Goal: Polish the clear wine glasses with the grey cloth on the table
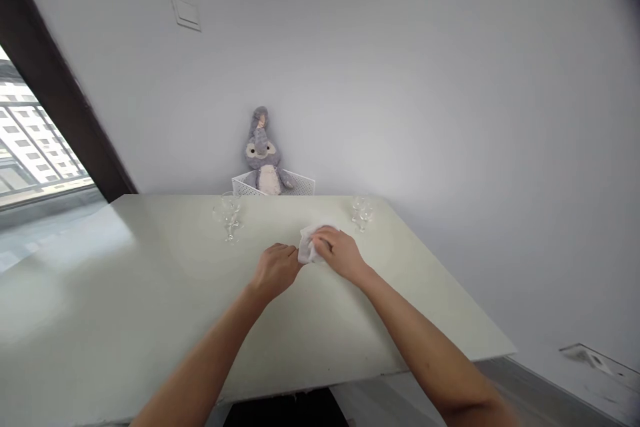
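Over the middle of the pale table [175,293], a white cloth [307,247] lies between my two hands. My right hand [340,252] has its fingers curled onto the cloth from the right. My left hand [278,267] is closed at the cloth's left edge; its fingertips are partly hidden, and what they grip cannot be made out. Clear stemmed glasses [230,217] stand together behind and to the left of my left hand. More clear glassware [362,212] stands near the back right of the table, beyond my right hand.
A grey plush toy [269,160] sits in a white perforated basket [303,185] behind the table's back edge, against the wall. A wall switch [187,13] is at the upper left, beside a dark window frame [65,80]. The table's right edge slants toward the lower right.
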### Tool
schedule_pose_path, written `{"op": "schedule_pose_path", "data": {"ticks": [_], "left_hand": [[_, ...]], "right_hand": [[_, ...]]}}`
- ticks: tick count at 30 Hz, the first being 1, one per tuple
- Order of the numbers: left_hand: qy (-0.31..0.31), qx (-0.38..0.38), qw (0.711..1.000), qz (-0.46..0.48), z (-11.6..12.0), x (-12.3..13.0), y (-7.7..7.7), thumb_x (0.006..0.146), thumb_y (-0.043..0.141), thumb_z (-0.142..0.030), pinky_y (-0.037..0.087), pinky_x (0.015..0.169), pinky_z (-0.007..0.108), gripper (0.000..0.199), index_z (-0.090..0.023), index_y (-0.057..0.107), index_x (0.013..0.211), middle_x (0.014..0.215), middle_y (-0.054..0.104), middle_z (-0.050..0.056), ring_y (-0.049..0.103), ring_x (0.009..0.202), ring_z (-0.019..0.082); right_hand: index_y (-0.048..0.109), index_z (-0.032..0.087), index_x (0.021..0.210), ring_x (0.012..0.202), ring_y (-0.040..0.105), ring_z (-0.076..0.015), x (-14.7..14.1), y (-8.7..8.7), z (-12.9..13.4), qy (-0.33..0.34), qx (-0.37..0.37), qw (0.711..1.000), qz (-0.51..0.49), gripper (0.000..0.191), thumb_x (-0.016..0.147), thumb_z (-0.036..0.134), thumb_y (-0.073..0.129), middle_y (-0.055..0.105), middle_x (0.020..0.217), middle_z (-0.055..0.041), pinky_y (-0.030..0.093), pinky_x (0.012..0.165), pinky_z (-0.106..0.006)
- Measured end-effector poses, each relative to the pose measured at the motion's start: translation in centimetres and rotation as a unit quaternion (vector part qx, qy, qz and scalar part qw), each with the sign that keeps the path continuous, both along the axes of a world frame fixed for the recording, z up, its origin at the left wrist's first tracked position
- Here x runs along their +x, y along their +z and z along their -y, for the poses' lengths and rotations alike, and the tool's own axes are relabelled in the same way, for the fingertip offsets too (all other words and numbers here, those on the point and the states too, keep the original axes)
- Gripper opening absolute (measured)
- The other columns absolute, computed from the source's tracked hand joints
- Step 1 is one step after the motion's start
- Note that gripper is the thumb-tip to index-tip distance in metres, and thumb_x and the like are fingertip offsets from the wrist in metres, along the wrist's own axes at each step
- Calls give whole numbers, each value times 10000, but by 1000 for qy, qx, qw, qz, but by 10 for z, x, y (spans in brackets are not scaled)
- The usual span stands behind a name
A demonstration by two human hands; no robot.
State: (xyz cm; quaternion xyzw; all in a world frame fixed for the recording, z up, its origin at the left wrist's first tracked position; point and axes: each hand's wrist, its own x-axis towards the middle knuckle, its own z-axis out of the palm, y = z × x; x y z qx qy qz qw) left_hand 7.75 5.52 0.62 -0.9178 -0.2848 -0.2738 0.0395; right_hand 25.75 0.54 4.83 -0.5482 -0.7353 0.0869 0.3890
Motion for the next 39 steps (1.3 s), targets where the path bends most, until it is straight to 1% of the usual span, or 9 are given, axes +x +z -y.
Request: {"op": "schedule_pose_path", "data": {"ticks": [3, 6, 8, 10, 18, 23, 27, 32, 39], "left_hand": [[34, -42, 997, 56, 0, 0, -4, 849, 404, -361, 332, 634, 281, 263, -192, 605, 846, 636, 594, 47, 528, 612, 158], [90, -69, 990, 87, 3, 6, -8, 857, 383, -377, 333, 642, 281, 269, -204, 586, 893, 708, 622, 51, 547, 644, 167], [123, -80, 985, 95, 5, 13, -10, 864, 366, -360, 334, 637, 286, 268, -192, 572, 834, 709, 613, 58, 550, 649, 177], [151, -91, 979, 106, 7, 21, -11, 868, 352, -330, 341, 634, 294, 261, -182, 548, 778, 674, 589, 58, 545, 639, 185], [163, -15, 977, 139, 26, 37, -19, 815, 357, -116, 394, 722, 372, 248, -125, 524, 998, 907, 541, 131, 499, 838, 232], [79, -144, 974, 154, 24, 25, -5, 816, 357, -150, 419, 702, 342, 220, -177, 574, 834, 828, 531, 72, 511, 754, 183], [95, -383, 844, 364, 7, 21, 13, 759, 530, -377, 440, 738, 317, 339, -200, 492, 1045, 997, 574, 73, 561, 838, 174], [14, -604, 663, 441, -5, 26, 17, 659, 653, -409, 457, 727, 318, 578, -168, 437, 1138, 964, 617, 100, 595, 794, 171], [33, -644, 566, 514, -18, 20, -8, 678, 601, -474, 453, 566, 236, 371, -147, 557, 848, 783, 598, 42, 564, 621, 110]], "right_hand": [[632, 162, 797, 784, 576, -164, 1, -6, -16, -2, -81, 957, -279, 329, 819, 410, 417, 649, 842, -47, 429, 702, -277], [588, 155, 797, 702, 580, -166, -14, -21, -24, -42, -108, 835, -538, 367, 773, 497, 459, 640, 765, -42, 448, 617, -271], [564, 168, 852, 732, 590, -181, -31, -31, -24, -47, -102, 759, -641, 419, 763, 558, 440, 639, 822, -53, 461, 593, -281], [543, 177, 937, 789, 594, -196, -49, -37, -21, -24, -102, 730, -676, 506, 775, 619, 357, 631, 903, -73, 470, 585, -290], [476, 196, 1024, 824, 540, -158, -64, -52, -18, -9, -2, 865, -501, 376, 789, 489, 464, 577, 929, -45, 440, 710, -273], [506, 155, 922, 702, 517, -158, -34, -63, -24, -75, -61, 910, -403, 382, 734, 487, 532, 565, 785, -30, 430, 615, -268], [515, 159, 991, 778, 546, -190, -24, -63, -18, -81, -64, 950, -296, 386, 781, 481, 473, 600, 866, -58, 433, 669, -290], [238, 241, 1326, 802, 591, -216, -29, -65, -11, -86, -78, 993, -36, 594, 813, 425, 475, 597, 1037, -78, 441, 666, -309], [269, 153, 1339, 905, 554, -260, -31, -77, -8, -86, 72, 938, 329, 491, 854, 148, 347, 357, 1331, -206, 410, 763, -425]]}}
